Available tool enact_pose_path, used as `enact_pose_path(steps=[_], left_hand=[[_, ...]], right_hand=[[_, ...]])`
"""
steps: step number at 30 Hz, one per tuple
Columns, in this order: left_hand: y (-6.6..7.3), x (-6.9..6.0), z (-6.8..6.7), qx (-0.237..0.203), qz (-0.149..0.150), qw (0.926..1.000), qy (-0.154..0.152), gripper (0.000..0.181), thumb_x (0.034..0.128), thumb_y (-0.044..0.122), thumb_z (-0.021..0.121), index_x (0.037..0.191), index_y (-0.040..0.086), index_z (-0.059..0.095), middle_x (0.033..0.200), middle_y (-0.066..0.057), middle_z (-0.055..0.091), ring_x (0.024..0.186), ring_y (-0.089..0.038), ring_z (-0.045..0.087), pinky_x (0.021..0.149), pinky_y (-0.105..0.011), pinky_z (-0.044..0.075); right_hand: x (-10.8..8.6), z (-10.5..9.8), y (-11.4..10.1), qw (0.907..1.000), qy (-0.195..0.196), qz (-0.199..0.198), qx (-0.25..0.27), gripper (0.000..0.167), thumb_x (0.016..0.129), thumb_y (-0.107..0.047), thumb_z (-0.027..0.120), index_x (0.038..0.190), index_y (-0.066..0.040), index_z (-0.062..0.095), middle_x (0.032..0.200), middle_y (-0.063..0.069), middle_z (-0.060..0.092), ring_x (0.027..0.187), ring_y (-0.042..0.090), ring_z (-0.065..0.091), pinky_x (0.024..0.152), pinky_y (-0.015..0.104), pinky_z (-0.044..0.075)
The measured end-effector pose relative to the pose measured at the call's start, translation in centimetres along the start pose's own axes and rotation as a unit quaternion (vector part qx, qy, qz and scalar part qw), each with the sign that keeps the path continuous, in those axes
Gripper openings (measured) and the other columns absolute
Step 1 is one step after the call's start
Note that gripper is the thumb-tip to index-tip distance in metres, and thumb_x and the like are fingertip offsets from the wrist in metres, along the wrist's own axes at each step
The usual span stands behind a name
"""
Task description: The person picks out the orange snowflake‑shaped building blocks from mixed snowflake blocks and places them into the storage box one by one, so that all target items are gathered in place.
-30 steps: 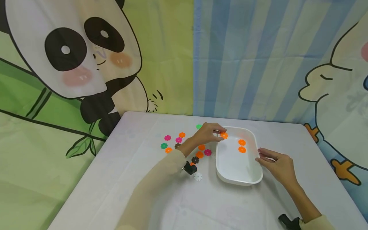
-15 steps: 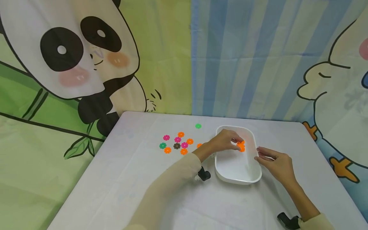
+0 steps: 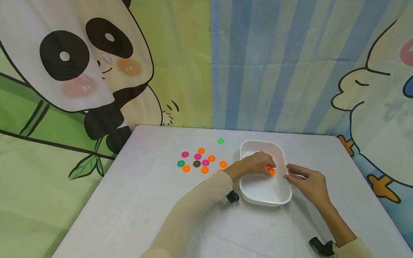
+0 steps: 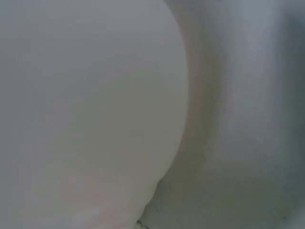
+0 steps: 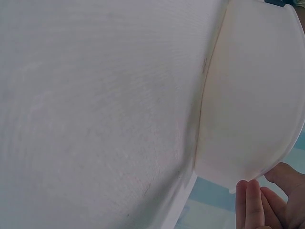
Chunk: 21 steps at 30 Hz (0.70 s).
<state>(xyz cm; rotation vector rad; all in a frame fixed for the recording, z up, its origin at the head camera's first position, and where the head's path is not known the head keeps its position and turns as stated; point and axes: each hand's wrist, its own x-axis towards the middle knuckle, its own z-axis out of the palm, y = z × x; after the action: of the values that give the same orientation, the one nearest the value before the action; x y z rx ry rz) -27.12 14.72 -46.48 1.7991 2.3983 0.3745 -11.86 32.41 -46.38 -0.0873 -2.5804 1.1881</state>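
My left hand (image 3: 258, 163) reaches over the left rim of a white plastic tray (image 3: 264, 195) in the head view. Its thumb and fingertips pinch at orange notched snowflake discs (image 3: 272, 172) inside; the hand partly hides them. My right hand (image 3: 308, 182) holds the tray's right rim between thumb and fingers. In the right wrist view, that hand (image 5: 274, 200) is at the end of the tray's outer wall (image 5: 252, 95), with the thumb at the rim. The left wrist view shows only blurred pale surfaces.
Left of the tray, several loose snowflake discs lie on the white table (image 3: 129, 200): orange (image 3: 186, 168), pink (image 3: 185, 154), dark green (image 3: 181, 163) and brown (image 3: 196, 163). A light green disc (image 3: 221, 141) lies farther back. Printed curtains (image 3: 180, 64) hang behind the table.
My left hand has carried an orange disc from the tray's left rim to the orange discs inside, then moved slightly down and right there. My right hand has stayed at the right rim.
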Motion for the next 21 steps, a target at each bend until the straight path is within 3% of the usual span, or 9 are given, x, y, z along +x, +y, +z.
enact_pose_path(steps=[5, 11, 21], left_hand=[[0.1, 0.4, 0.4, 0.016, -0.007, 0.9995, -0.027, 0.030, 0.0848, 0.026, 0.077, 0.112, 0.014, 0.074, 0.100, 0.007, 0.067, 0.088, -0.004, 0.056, 0.081, -0.010, 0.041], [0.2, 0.6, 0.7, 0.035, -0.007, 0.9980, -0.052, 0.028, 0.0851, 0.024, 0.077, 0.111, 0.015, 0.074, 0.099, 0.008, 0.066, 0.090, -0.006, 0.055, 0.084, -0.012, 0.041], [-0.3, 0.9, 1.1, 0.043, -0.005, 0.9976, -0.054, 0.029, 0.0854, 0.026, 0.077, 0.112, 0.015, 0.074, 0.099, 0.007, 0.066, 0.089, -0.007, 0.054, 0.082, -0.013, 0.041]], right_hand=[[0.0, 0.0, 0.1, 0.9999, 0.004, -0.007, 0.010, 0.048, 0.082, -0.023, 0.080, 0.122, 0.000, 0.067, 0.117, 0.017, 0.067, 0.091, -0.006, 0.064, 0.070, 0.012, 0.051], [0.0, 0.0, -0.1, 1.0000, 0.002, -0.001, 0.003, 0.048, 0.083, -0.024, 0.080, 0.122, 0.001, 0.067, 0.118, 0.017, 0.067, 0.099, 0.023, 0.069, 0.071, 0.011, 0.050], [-0.1, 0.1, -0.1, 0.9999, -0.003, 0.012, 0.007, 0.050, 0.082, -0.026, 0.080, 0.123, 0.000, 0.066, 0.119, 0.017, 0.066, 0.100, 0.026, 0.068, 0.071, 0.012, 0.051]])
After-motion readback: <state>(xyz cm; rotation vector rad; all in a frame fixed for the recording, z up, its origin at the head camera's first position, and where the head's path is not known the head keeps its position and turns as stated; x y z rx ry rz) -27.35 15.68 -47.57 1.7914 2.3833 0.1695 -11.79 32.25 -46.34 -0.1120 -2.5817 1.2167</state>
